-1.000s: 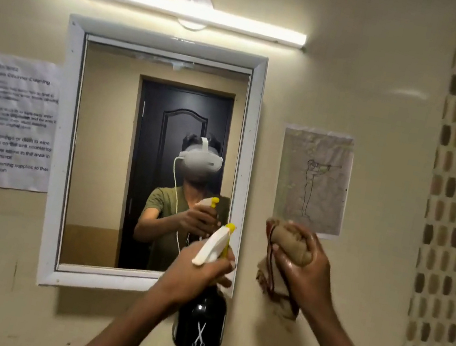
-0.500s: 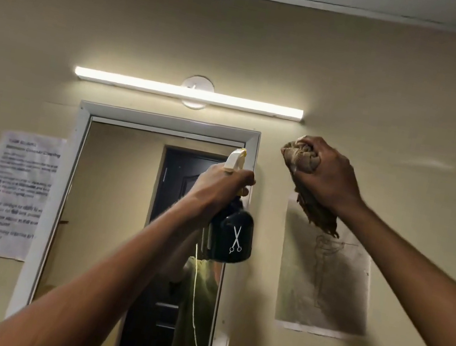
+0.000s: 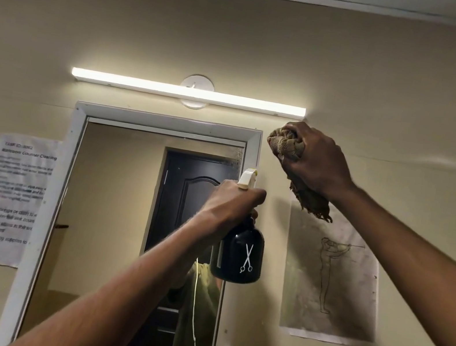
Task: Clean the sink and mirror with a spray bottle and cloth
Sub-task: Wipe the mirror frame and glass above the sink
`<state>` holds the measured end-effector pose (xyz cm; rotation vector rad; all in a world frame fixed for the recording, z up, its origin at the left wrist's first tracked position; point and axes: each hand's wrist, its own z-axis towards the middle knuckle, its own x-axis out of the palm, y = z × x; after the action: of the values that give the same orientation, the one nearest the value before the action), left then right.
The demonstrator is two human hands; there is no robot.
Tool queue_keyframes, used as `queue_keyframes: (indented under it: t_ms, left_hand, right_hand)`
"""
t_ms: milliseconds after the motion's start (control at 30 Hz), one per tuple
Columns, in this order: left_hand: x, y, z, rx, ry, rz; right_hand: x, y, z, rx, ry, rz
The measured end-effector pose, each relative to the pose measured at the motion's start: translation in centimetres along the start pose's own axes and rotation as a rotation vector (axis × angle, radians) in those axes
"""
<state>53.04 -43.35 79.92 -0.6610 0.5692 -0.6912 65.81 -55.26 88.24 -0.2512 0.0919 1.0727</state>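
The beige wall [image 3: 360, 74] fills the view. On it hangs the mirror [image 3: 110, 213] in a white frame, under a lit tube lamp [image 3: 188, 92]. The glass reflects a dark door. A printed notice [image 3: 10, 198] is fixed left of the mirror and a paper drawing [image 3: 333, 277] right of it. The left hand [image 3: 231, 201] is raised in front of the mirror's right part, its fingers curled around the neck of the black spray bottle [image 3: 238, 254], which shows a white scissors mark. The right hand [image 3: 318, 161] is higher, near the frame's upper right corner, fingers closed tightly on the bunched brown cloth [image 3: 286, 145]; one end hangs below the hand.
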Motion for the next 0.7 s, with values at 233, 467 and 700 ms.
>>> queue_keyframes:
  t_ms: [233,467,700]
  left_hand:
    - [0.3,1.8,-1.2,-0.014,0.053,-0.116]
    - [-0.4,5.1,-2.0,-0.007,0.032,-0.075]
    - [-0.2,6.7,-3.2,-0.004,0.093,-0.164]
  right_hand:
    - [1.8,1.6,3.7,-0.094,0.020,-0.092]
    - [4.6,2.1,0.8,-0.256,0.131,-0.063]
    - [4.2,1.1,2.3,-0.272,0.247,-0.020]
